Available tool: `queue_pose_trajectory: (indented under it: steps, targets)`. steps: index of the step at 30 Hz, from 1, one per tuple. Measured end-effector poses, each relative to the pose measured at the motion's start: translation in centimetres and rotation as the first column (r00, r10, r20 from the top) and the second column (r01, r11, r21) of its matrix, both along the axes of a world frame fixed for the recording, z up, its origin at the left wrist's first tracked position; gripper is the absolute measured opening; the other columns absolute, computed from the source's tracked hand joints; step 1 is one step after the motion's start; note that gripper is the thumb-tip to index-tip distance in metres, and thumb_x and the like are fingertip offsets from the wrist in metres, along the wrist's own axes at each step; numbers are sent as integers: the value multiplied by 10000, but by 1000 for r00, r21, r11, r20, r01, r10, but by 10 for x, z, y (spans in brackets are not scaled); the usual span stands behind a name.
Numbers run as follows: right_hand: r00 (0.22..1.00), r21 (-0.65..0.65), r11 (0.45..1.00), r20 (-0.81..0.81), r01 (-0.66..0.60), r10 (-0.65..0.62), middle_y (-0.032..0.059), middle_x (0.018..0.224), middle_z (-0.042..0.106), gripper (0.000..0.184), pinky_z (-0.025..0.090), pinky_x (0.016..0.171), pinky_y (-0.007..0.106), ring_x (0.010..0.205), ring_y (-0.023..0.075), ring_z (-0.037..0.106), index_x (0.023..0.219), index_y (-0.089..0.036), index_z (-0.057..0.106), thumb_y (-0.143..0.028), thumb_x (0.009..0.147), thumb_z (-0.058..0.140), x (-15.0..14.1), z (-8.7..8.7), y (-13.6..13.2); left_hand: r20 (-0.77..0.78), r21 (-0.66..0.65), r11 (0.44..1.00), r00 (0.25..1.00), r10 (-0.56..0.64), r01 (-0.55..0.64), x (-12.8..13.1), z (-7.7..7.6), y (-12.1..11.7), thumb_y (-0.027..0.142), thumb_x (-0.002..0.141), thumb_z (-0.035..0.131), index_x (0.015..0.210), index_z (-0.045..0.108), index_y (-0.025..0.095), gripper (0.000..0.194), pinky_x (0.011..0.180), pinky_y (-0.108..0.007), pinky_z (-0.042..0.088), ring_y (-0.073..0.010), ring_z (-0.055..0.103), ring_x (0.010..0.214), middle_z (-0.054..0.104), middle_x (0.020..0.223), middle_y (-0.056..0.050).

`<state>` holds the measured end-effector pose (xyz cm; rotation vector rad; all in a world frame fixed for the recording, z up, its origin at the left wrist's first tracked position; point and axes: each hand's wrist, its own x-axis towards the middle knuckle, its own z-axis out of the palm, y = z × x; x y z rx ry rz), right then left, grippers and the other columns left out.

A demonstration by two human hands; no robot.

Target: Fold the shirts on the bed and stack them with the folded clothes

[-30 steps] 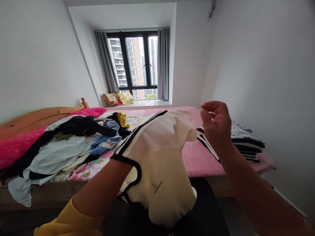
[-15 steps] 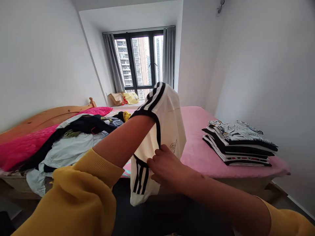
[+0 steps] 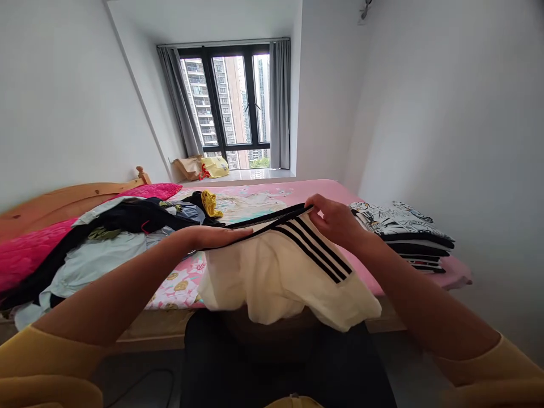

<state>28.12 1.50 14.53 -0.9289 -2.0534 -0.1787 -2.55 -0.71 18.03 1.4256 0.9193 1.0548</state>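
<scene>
Bedroom, pale walls; window (image 3: 229, 102) at back, brown bag (image 3: 187, 168) and yellow bag (image 3: 216, 166) on the sill (image 3: 255, 177). Bed (image 3: 327, 192) spans the view.

Left end: headboard (image 3: 89, 195); loose pile (image 3: 106, 255) of clothes, spilling over the near-left corner.

Centre: cream shirt (image 3: 272, 272), black stripes and trim, held in the air before the bed's near edge, body hanging slack. Left hand (image 3: 212, 235): fingers extended along the trimmed opening; cannot tell whether its grip has cloth pinched. Right hand (image 3: 334, 218): grip closed on the trim at the opening's right end.

Right end: folded stack (image 3: 403, 224), near the right edge, layers uneven.

Risks (judged): right hand pinches little cloth; a slip would drop that side, the left perhaps offering weak support. Uneven pulling could twist or bunch the slack. A wide right-elbow swing could topple the stack.
</scene>
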Motion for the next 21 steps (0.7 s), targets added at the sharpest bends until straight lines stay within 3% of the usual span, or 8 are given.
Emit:
queue_pose_trajectory:
  steps: [1,3,5,7,10,16,19,21]
  targets:
    - [1000,-72,997,-16,17,-18,-5,729,586,190,364,596,264,631,154,524,984,-221,553,-190,851,421,1,-7,7,-216,-97,991,969,-116,97,-1,7,-9,420,787,598,865,705,147,303,745,-266,480,-189,629,795,694,816,-15]
    - [996,-184,983,-78,23,-38,-20,658,551,177,343,568,259,573,145,493,989,-224,546,-240,867,420,1,-23,19,-580,-271,937,739,-343,221,0,19,-25,438,747,637,842,713,165,298,696,-232,465,-179,616,764,690,789,-10]
    - [980,-296,954,-198,-47,-14,-24,664,546,228,363,579,261,585,144,495,1069,-219,510,-319,875,444,-2,-43,29,-713,-252,938,609,-347,240,4,26,-35,468,724,643,805,701,172,312,676,-228,453,-170,598,734,675,773,-7]
    - [945,-438,876,-321,-200,55,-15,727,573,420,411,621,274,637,147,524,1221,-208,410,-420,866,480,-4,-66,33,-709,-128,973,669,-225,191,9,28,-37,503,728,610,783,675,174,340,686,-238,451,-162,580,727,657,775,-8]
    - [918,-643,675,-374,-361,135,57,968,605,661,459,788,341,885,182,576,1343,-208,307,-512,812,557,-3,-105,27,-639,-4,995,765,-78,98,10,26,-34,529,747,565,799,652,175,368,717,-259,455,-164,567,771,644,831,-19]
    - [943,-839,433,-320,-329,95,152,1340,428,923,353,1019,452,1272,262,391,1421,-226,243,-483,670,714,0,-185,-15,-643,-15,997,762,-71,80,2,24,-35,517,743,582,821,658,183,351,728,-261,457,-167,567,793,637,833,-17]
    - [945,-828,457,-306,-325,117,142,1351,428,930,379,1000,422,1252,269,409,1400,-215,304,-414,611,752,-11,-216,-33,-656,-44,992,745,-118,119,1,25,-37,526,769,548,839,648,190,357,720,-241,456,-161,574,794,644,838,-9]
    - [955,-784,547,-268,-293,128,109,1190,558,574,411,953,408,1126,264,503,1186,-196,545,-414,671,676,-16,-230,-33,-679,-36,991,725,-117,126,1,27,-38,540,775,529,857,645,190,377,712,-236,457,-166,584,802,654,854,-12]
